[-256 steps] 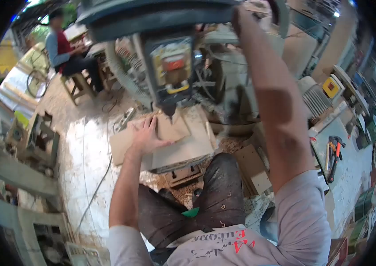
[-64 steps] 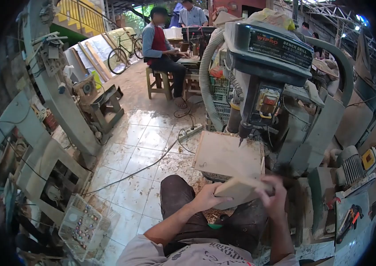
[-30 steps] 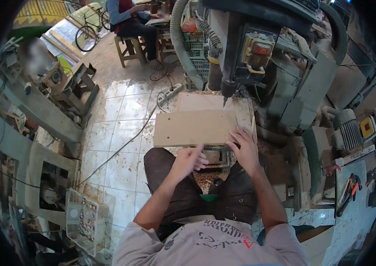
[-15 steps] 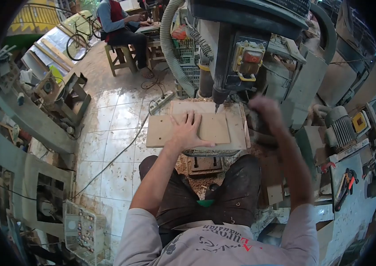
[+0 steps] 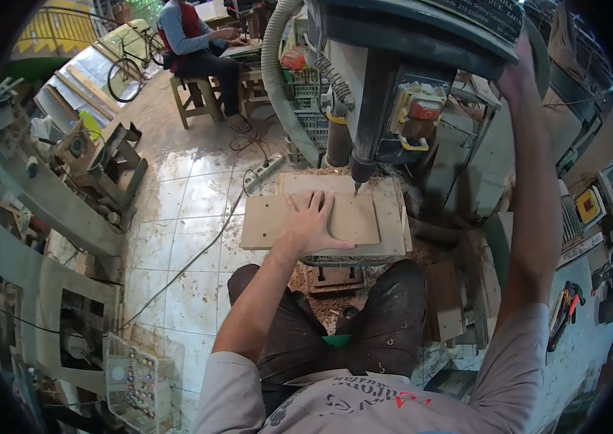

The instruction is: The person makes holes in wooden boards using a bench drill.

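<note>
My left hand (image 5: 311, 226) lies spread on a flat brown board (image 5: 358, 223), its fingers apart and pressed down on the surface. Small dark holes show near the board's left end. Under it is a larger pale board (image 5: 398, 217) on the drill press table. A drill bit (image 5: 356, 189) in the chuck points down over the brown board's far edge, near its right end; whether it touches cannot be told. High on the right, my right hand (image 5: 518, 71) is at the side of the drill press head (image 5: 415, 29), blurred, with its fingers mostly hidden.
A switch box (image 5: 421, 112) sits on the drill press front. On the tiled floor, a cable runs from a power strip (image 5: 264, 173). A plastic basket (image 5: 164, 412) stands at lower left, pliers (image 5: 565, 311) lie at right, and another person (image 5: 201, 54) sits on a stool behind.
My right hand has risen from beside the chuck to the right side of the drill press head. My left hand still presses on the board. The view has shifted slightly.
</note>
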